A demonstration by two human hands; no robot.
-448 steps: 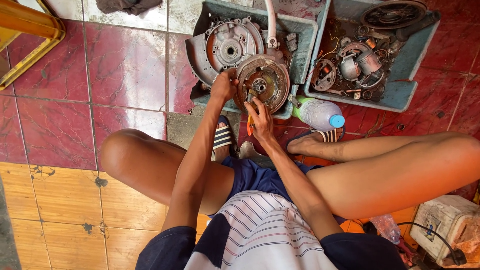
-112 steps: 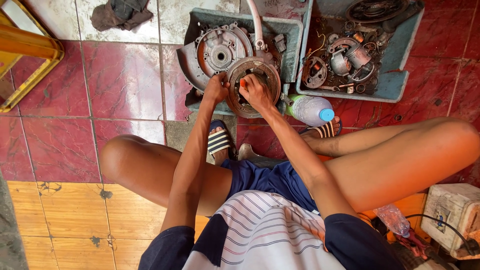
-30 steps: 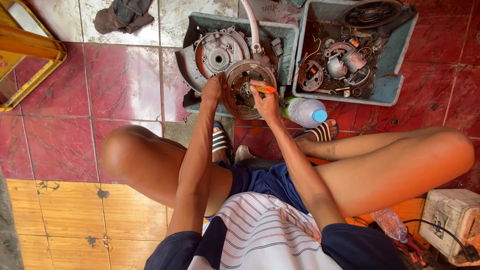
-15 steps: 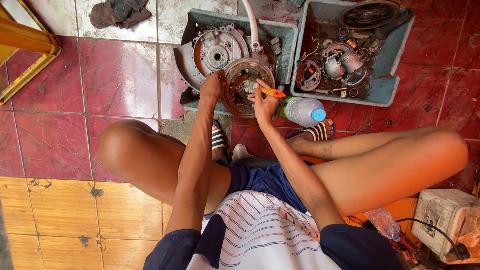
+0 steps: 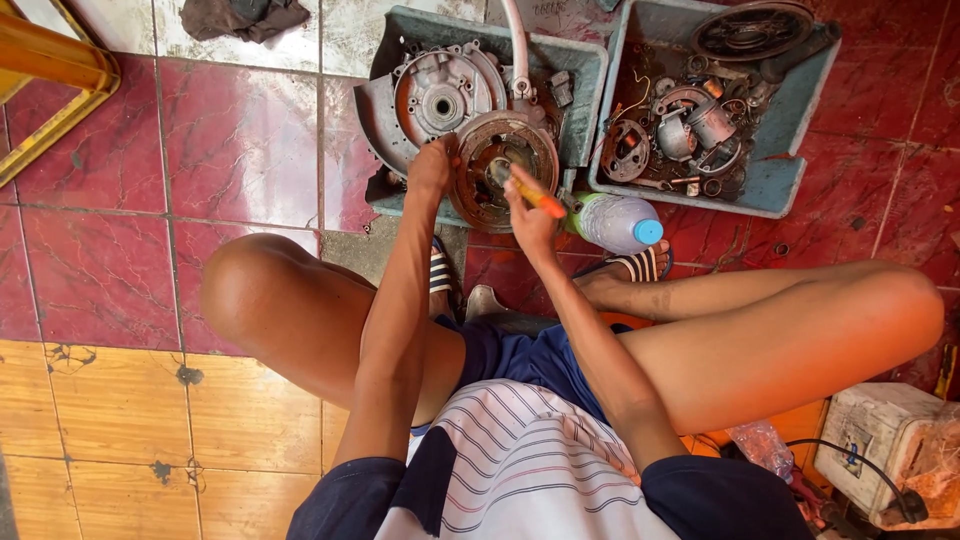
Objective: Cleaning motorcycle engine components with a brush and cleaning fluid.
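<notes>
Left hand (image 5: pixel 432 165) grips rim of round rusty metal drum (image 5: pixel 503 170); right hand (image 5: pixel 527 212) holds orange-handled tool (image 5: pixel 532 193).

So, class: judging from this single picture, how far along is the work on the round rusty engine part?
Done: the round rusty part is off and propped on the tray; more stripped parts fill a second tray. In hand: the left hand steadies its rim while the right hand works an orange-handled tool into its centre. Left: it remains rusty, and the parts lie loose.
</notes>
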